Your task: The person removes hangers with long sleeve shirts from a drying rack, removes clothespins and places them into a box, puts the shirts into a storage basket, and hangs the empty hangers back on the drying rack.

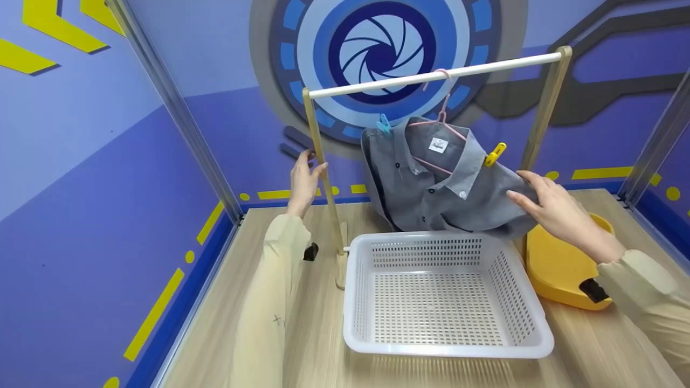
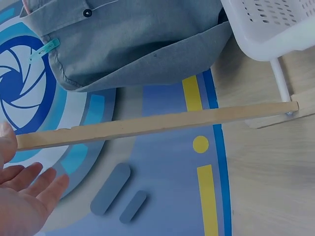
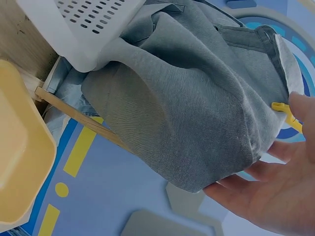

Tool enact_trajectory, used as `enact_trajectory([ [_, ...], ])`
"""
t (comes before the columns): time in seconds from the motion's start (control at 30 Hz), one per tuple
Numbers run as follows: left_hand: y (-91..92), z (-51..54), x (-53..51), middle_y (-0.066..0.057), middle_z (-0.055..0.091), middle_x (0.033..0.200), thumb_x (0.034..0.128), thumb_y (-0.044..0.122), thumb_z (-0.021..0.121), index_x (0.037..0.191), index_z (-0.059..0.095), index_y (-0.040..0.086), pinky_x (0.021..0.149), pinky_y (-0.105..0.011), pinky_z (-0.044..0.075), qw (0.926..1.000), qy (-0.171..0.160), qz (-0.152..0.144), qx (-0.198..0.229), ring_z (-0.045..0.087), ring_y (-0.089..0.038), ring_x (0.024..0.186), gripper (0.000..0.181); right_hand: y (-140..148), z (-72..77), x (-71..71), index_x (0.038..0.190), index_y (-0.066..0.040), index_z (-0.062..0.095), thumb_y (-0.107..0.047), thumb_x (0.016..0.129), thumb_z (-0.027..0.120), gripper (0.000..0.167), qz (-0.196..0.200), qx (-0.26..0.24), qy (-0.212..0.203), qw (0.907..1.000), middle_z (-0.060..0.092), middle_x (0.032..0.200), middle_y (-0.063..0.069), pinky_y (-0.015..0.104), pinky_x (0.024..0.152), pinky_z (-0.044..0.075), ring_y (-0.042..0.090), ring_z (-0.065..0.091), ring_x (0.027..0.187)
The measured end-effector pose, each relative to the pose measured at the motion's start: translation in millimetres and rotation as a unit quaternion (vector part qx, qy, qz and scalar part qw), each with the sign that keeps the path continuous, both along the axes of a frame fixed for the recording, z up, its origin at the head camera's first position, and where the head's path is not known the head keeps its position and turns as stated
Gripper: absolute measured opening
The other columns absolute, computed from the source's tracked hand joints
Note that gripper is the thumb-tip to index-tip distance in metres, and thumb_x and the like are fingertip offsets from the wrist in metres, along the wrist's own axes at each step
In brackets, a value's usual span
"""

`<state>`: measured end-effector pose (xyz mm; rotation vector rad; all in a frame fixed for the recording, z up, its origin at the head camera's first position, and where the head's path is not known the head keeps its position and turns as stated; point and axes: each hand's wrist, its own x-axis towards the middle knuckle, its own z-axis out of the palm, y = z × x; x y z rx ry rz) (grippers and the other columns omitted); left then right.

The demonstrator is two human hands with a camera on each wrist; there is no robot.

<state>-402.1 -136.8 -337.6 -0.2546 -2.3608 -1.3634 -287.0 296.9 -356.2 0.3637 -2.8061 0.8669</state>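
A grey button-up shirt hangs on a pink hanger from the white bar of a wooden clothes rack. A blue clothespin sits on one shoulder, and a yellow clothespin is on the other side near the collar. My left hand holds the rack's left post between thumb and forefinger; the other fingers are loosely spread. At the shirt's right shoulder, my right hand touches the cloth with extended fingers, its thumb apart from them.
In front of the rack stands a white perforated basket, overlapping the shirt's lower part in view. A yellow tub lies right of it, under my right forearm. Behind the wooden table rises a patterned blue wall.
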Motion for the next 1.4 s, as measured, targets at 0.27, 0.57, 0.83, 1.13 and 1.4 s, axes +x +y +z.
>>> enact_trajectory([
  [0.27,5.3,-1.2,-2.7,-0.017,0.053,0.113,0.0897,0.009,0.055,0.122,0.046,-0.004,0.079,-0.029,0.044,0.9993,0.002,-0.023,0.030,0.054,-0.024,0.099,0.036,-0.5,-0.7,0.1,0.137,0.005,0.023,-0.044,0.094,0.041,0.068,0.003,-0.004,0.002,1.0000,0.028,0.132,0.032,0.062,0.089,0.021,0.048,0.026,0.118],
  [0.57,5.1,1.7,-7.9,-0.015,0.056,0.103,0.0903,0.012,0.054,0.114,0.052,-0.003,0.075,-0.030,0.046,0.9998,0.005,-0.013,0.016,0.056,-0.023,0.091,0.028,-0.7,-0.3,0.4,0.136,0.002,0.027,-0.044,0.095,0.037,0.062,-0.002,-0.012,0.007,0.9999,0.035,0.129,0.031,0.061,0.085,0.029,0.047,0.035,0.113],
  [0.83,1.9,2.2,-13.0,-0.013,0.059,0.097,0.0904,0.013,0.054,0.105,0.057,-0.001,0.076,-0.033,0.045,0.9999,0.008,0.001,-0.008,0.057,-0.023,0.089,0.020,-2.6,-1.5,-4.0,0.136,0.001,0.029,-0.042,0.095,0.037,0.060,0.003,-0.020,0.002,0.9998,0.037,0.128,0.031,0.061,0.084,0.031,0.047,0.038,0.110],
  [1.13,1.5,0.5,-12.9,-0.012,0.058,0.093,0.0908,0.012,0.053,0.105,0.057,0.001,0.071,-0.031,0.046,1.0000,0.006,-0.004,-0.003,0.057,-0.021,0.083,0.019,-4.8,-4.4,-8.8,0.119,0.006,0.047,-0.030,0.098,0.039,0.043,0.015,-0.018,0.056,0.9982,0.055,0.100,0.026,0.053,0.068,0.043,0.038,0.054,0.083],
  [1.4,4.7,1.2,-13.3,-0.013,0.059,0.095,0.0917,0.013,0.052,0.106,0.056,0.001,0.071,-0.032,0.047,0.9999,-0.002,0.006,-0.008,0.057,-0.023,0.084,0.019,-5.7,-7.3,-11.4,0.101,0.004,0.052,-0.028,0.097,0.041,0.034,0.009,-0.011,0.049,0.9987,0.055,0.083,0.016,0.039,0.055,0.043,0.028,0.052,0.067],
])
